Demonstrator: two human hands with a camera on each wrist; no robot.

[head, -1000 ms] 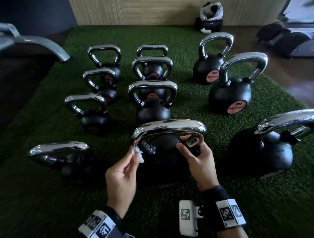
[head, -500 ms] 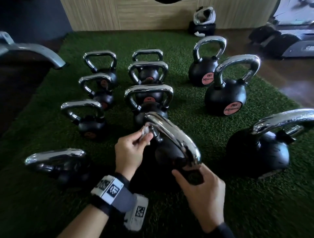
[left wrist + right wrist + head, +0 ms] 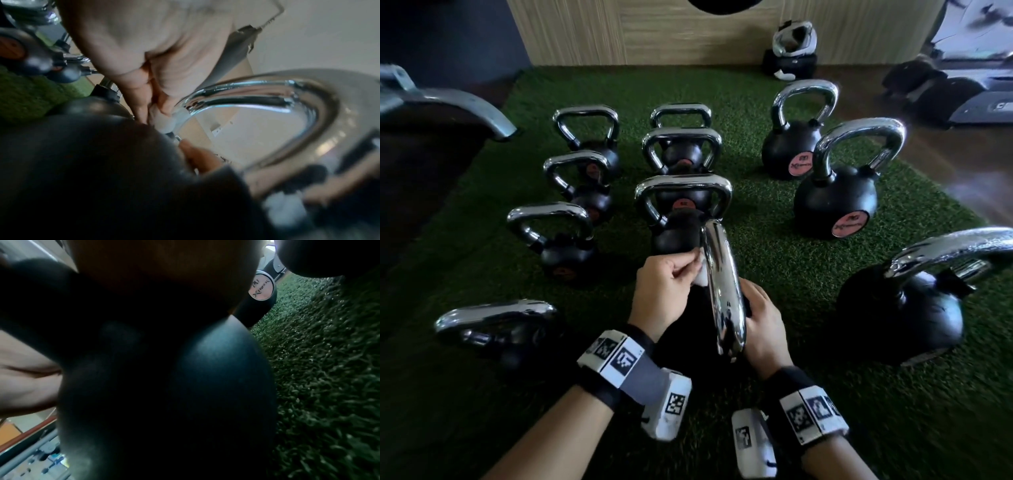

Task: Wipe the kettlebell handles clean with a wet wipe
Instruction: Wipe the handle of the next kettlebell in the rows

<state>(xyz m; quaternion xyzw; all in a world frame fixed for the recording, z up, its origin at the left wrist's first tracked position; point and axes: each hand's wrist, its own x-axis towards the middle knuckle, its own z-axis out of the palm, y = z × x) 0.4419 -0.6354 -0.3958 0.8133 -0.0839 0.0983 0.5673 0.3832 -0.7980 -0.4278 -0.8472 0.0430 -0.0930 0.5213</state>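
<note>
The curved chrome handle (image 3: 722, 291) of the nearest black kettlebell (image 3: 164, 386) stands edge-on to the person, at the near edge of the green artificial turf (image 3: 774, 246). The left hand (image 3: 667, 291) pinches a small white wet wipe (image 3: 702, 278) between thumb and fingertips, pressed to the handle's left side near its far leg. The right hand (image 3: 763, 322) lies against the kettlebell right of the handle; whether its fingers curl round anything I cannot tell. To do this well, I judge the wipe should wrap round the bar and travel its whole arc, both legs included, while the right hand steadies the ball. Beyond the handle stand more chrome-handled kettlebells (image 3: 685, 209).
</note>
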